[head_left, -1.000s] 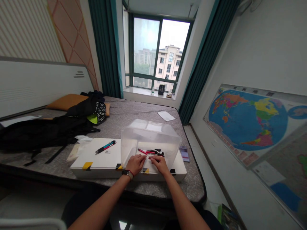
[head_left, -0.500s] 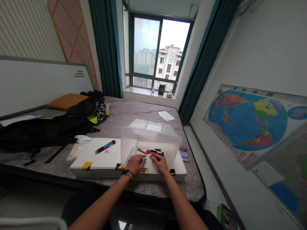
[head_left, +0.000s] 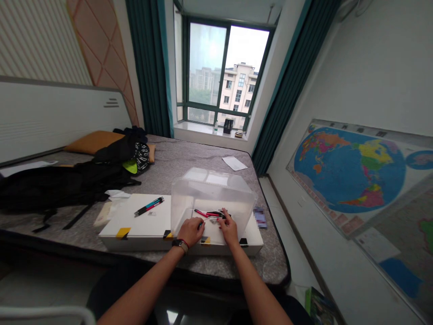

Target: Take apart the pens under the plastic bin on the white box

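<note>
Several pen pieces (head_left: 211,214) at my fingertips

My left hand (head_left: 191,231) is curled narrow, perhaps around something slim; I cannot tell. My right hand (head_left: 229,229) has its fingers partly spread over the pieces, its grip unclear. They lie inside a clear bin (head_left: 209,192), open towards me, probably for easy reach, its walls likely stopping rollers. The white box (head_left: 145,228) beneath presumably gives firmness above the bed (head_left: 192,155); more pens (head_left: 149,206) rest apart leftward.

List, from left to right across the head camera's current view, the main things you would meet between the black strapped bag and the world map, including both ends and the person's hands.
Black strapped bag → cluster of pens → left hand → right hand → world map.
</note>
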Motion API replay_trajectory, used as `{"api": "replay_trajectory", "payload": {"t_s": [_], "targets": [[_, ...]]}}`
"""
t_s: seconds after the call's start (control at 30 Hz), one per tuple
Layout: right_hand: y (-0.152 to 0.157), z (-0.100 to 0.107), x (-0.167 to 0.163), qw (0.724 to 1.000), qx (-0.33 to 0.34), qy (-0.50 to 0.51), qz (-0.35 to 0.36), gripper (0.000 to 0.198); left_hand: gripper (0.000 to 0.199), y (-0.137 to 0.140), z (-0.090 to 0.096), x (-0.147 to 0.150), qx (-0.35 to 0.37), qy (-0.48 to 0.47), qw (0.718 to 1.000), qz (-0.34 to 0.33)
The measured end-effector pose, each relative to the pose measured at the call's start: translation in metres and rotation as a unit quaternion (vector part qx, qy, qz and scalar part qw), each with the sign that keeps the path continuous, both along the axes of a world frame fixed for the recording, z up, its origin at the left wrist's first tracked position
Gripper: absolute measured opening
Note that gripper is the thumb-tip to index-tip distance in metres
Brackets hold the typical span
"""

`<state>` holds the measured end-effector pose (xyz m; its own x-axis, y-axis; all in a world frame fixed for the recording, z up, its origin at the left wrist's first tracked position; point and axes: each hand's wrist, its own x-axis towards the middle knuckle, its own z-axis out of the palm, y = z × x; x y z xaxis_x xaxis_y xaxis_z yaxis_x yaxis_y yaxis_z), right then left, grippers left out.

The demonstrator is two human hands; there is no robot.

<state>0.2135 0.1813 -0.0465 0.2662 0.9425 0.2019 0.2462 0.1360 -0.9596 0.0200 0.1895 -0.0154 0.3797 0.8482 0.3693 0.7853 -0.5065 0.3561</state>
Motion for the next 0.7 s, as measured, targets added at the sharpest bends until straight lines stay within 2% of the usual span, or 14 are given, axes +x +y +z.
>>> {"api": "replay_trajectory", "payload": {"t_s": [0.27, 0.4, 0.7], "targets": [[-0.0013, 0.0058, -0.0021, 0.999, 0.008, 0.041, 0.013, 0.060, 0.018, 0.0013, -0.0022, -0.0006, 0.003, -0.007, 1.000, -0.009], [-0.0017, 0.0043, -0.0014, 0.999, 0.029, 0.027, 0.013, 0.052, 0.016, 0.0012, -0.0020, -0.0011, 0.000, -0.024, 1.000, -0.014], [-0.0028, 0.0039, -0.0009, 0.997, 0.072, -0.011, 0.014, 0.035, 0.025, 0.0056, -0.0038, -0.0088, -0.064, -0.171, 0.983, -0.025]]}}
